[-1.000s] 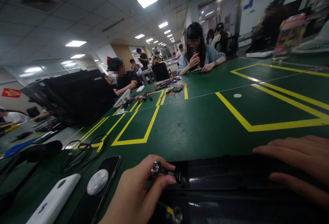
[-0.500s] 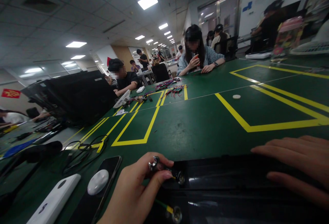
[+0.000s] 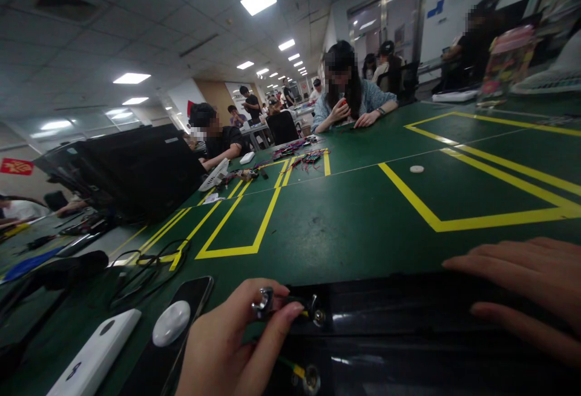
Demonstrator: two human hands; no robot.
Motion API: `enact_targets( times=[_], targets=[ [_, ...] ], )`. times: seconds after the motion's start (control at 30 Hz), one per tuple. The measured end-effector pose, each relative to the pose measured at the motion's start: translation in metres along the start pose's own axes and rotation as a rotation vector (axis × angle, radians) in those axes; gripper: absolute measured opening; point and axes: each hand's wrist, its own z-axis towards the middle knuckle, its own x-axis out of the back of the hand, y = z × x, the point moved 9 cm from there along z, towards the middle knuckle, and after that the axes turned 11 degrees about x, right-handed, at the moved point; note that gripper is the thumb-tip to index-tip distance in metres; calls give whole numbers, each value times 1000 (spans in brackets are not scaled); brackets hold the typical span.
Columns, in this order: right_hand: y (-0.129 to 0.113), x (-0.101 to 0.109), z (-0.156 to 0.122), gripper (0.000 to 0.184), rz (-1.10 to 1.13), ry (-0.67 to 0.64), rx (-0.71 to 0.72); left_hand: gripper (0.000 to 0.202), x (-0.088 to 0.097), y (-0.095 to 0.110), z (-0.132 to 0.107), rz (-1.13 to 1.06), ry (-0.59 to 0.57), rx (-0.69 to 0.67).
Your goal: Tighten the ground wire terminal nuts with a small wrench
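Observation:
My left hand [image 3: 231,347] pinches a small dark metal connector [image 3: 284,306] with a silver ring end, holding it at the left top corner of a glossy black panel [image 3: 408,323] that lies at the near edge of the green table [image 3: 345,226]. A second round terminal with a yellow-green wire [image 3: 305,375] sits on the panel just below. My right hand [image 3: 521,287] lies flat on the panel's right side, fingers stretched out and pointing left.
Left of my hand lie a black phone with a white round disc [image 3: 171,322] and a white box [image 3: 93,356]; black cables [image 3: 145,263] coil beyond. Yellow tape lines mark the table. Several people sit at the far side; a big black case [image 3: 136,166] stands left.
My left hand has drawn the connector a little to the left and turned it, so its silver ring end now shows nearer my fingers. My right hand has stayed flat on the panel.

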Motion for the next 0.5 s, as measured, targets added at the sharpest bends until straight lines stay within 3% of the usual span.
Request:
enact_targets(
  times=[0.13,0.27,0.5],
  targets=[
    [4,8,-22,57,-183,-63,4,9,-5,0,3,10,-65,-6],
    [9,8,-42,52,-481,-275,34,9,-5,3,7,-39,-133,-20],
    [13,8,-53,53,-527,-294,75,14,-11,1,6,-119,-172,12]
  ],
)
